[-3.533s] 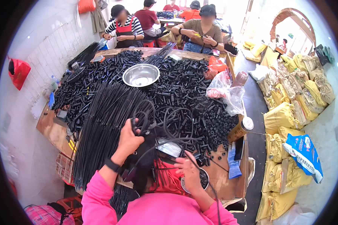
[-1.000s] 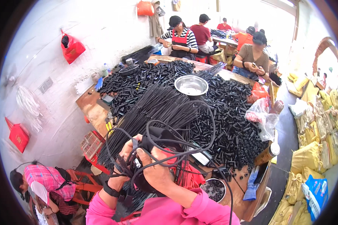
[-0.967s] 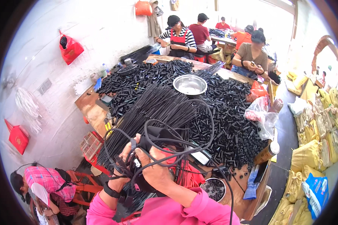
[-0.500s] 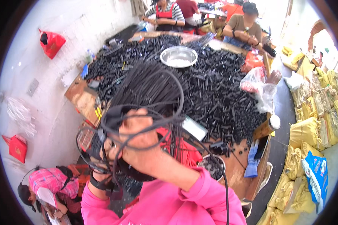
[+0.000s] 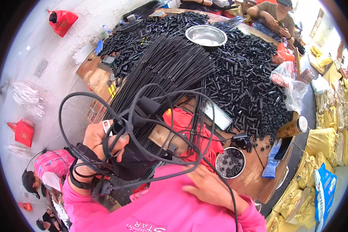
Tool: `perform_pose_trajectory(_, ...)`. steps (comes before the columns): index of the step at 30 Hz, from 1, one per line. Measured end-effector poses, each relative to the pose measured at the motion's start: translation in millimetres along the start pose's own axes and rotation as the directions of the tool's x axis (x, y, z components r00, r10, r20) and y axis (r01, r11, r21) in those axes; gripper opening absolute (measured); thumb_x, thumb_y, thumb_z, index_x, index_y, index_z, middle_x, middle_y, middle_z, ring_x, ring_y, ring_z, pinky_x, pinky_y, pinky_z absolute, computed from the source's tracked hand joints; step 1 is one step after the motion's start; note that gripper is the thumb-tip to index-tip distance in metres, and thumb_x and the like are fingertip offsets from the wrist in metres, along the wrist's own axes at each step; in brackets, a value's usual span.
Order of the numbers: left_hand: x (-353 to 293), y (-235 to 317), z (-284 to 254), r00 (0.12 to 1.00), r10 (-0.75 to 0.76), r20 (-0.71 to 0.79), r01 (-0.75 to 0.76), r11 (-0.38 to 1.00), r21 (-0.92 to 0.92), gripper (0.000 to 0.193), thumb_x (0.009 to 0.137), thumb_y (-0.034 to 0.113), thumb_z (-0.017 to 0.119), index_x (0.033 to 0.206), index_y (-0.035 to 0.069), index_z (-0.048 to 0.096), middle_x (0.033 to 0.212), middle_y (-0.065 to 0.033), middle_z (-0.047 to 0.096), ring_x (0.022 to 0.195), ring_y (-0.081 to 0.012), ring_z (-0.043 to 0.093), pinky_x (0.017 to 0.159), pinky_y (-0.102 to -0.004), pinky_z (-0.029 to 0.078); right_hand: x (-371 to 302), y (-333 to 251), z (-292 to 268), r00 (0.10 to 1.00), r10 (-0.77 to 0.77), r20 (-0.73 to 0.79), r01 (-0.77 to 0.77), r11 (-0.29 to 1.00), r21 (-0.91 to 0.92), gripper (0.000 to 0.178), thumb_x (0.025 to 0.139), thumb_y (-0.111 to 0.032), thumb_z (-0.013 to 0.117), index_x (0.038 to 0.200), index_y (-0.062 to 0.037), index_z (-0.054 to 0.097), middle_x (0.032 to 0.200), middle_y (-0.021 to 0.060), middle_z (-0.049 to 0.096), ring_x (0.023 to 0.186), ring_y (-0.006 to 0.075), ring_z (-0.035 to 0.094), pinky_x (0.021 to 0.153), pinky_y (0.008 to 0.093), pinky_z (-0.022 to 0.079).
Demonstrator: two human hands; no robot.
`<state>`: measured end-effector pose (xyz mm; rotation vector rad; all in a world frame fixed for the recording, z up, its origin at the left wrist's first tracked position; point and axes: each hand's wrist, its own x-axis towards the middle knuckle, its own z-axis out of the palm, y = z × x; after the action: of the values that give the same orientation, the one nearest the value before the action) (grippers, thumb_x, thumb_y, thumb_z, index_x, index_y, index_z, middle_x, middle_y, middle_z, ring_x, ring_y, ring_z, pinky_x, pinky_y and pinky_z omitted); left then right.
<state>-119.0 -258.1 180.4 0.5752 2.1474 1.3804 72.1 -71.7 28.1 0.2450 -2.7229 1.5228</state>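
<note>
My left hand is closed around a tangle of black cable, with wide loops rising above it and crossing in front of my body. A black strap circles that wrist, and small dark connectors hang by it. My right hand lies with its fingers stretched out against my pink top, holding nothing. Just beyond it, red cloth rests at the table edge under the cable loops. A fan of long thin black rods spreads over the table ahead of my left hand.
Heaps of short black tubes cover the table, around a metal basin. Nearer stand a bowl of small black rings, a pale flat case and a brown cup. Yellow sacks line the right. Other people sit beyond and at left.
My hands have moved apart: the right hand has left the cable and dropped to my top. My left hand has risen with the cable. The view has shifted, too.
</note>
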Motion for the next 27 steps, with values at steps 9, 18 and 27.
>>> perform_pose_trajectory(9, 5.2, -11.1, -4.2, 0.897, -0.368, 0.246, 0.313, 0.920, 0.234, 0.023, 0.089, 0.025, 0.062, 0.079, 0.004, 0.059, 0.057, 0.0036, 0.051, 0.052, -0.0054, 0.050, 0.046, -0.0219, 0.039, -185.9, 0.3, 57.8, 0.311, 0.833, -0.458, -0.500, 0.553, 0.666, 0.032, 0.093, -0.021, 0.055, 0.120, -0.0034, 0.057, 0.105, 0.0116, 0.065, 0.085, 0.0152, 0.062, 0.077, 0.0272, 0.048)
perform_pose_trajectory(18, 25.4, -19.0, -10.4, 0.824, -0.372, 0.428, 0.115, 0.848, 0.517, 0.032, 0.086, 0.032, 0.060, 0.073, 0.002, 0.062, 0.057, -0.0012, 0.057, 0.052, -0.0103, 0.055, 0.046, -0.0269, 0.041, -204.2, -23.5, 160.6, -0.196, 0.978, -0.072, -0.063, 0.060, 0.996, 0.022, 0.094, -0.020, 0.053, 0.106, -0.0031, 0.061, 0.079, 0.0055, 0.061, 0.065, 0.0123, 0.054, 0.061, 0.0279, 0.045)
perform_pose_trajectory(27, 75.9, -101.9, -38.3, 0.323, -0.454, 0.830, 0.119, 0.890, 0.441, 0.036, 0.090, 0.035, 0.055, 0.077, 0.001, 0.060, 0.066, -0.0023, 0.058, 0.060, -0.0107, 0.055, 0.055, -0.0260, 0.043, -200.1, -6.7, 216.2, -0.318, 0.947, -0.034, 0.283, 0.129, 0.950, 0.021, 0.094, -0.020, 0.053, 0.105, -0.0033, 0.061, 0.076, 0.0048, 0.058, 0.063, 0.0122, 0.052, 0.059, 0.0278, 0.044)
